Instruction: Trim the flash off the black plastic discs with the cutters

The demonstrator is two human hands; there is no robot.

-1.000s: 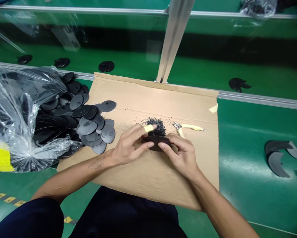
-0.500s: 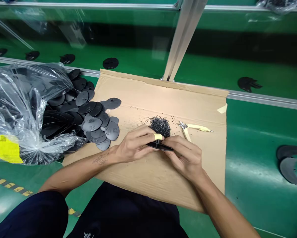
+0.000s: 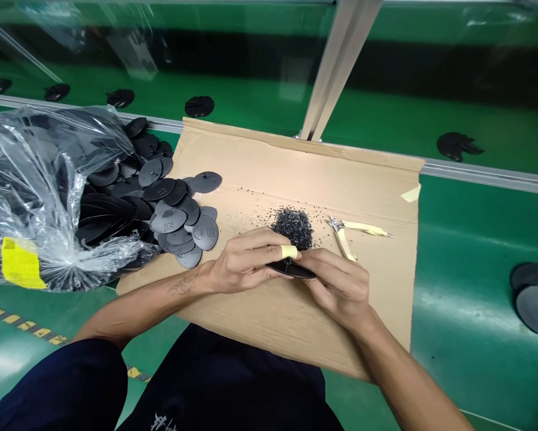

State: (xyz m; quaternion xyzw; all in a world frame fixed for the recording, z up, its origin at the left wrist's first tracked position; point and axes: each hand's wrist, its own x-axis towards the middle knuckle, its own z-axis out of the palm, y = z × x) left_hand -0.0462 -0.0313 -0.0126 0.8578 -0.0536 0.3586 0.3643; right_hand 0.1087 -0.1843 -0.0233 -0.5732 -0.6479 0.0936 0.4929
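Between my two hands is a thin black oval plastic disc [image 3: 292, 269], tilted almost edge-on. My left hand [image 3: 246, 261] grips its left end, with yellow tape [image 3: 289, 251] round one finger. At the right end, my right hand [image 3: 338, 280] pinches the same disc with thumb and fingers. Just beyond my fingertips lies a pile of tiny black plastic bits [image 3: 292, 227]. A pair of side cutters [image 3: 341, 230] with yellow-wrapped handles rests, jaws apart, on the cardboard sheet [image 3: 269, 326] to the right of the pile.
A clear plastic bag [image 3: 39, 161] with a yellow label spills many black oval discs [image 3: 168, 220] onto the cardboard's left side. An aluminium post [image 3: 341, 66] rises behind the cardboard. Curved black pieces [image 3: 536, 308] lie on the green floor at right.
The view has shifted slightly. Both hands keep their hold on the disc, which is tilted a little differently between the fingers. The cutters lie as before.
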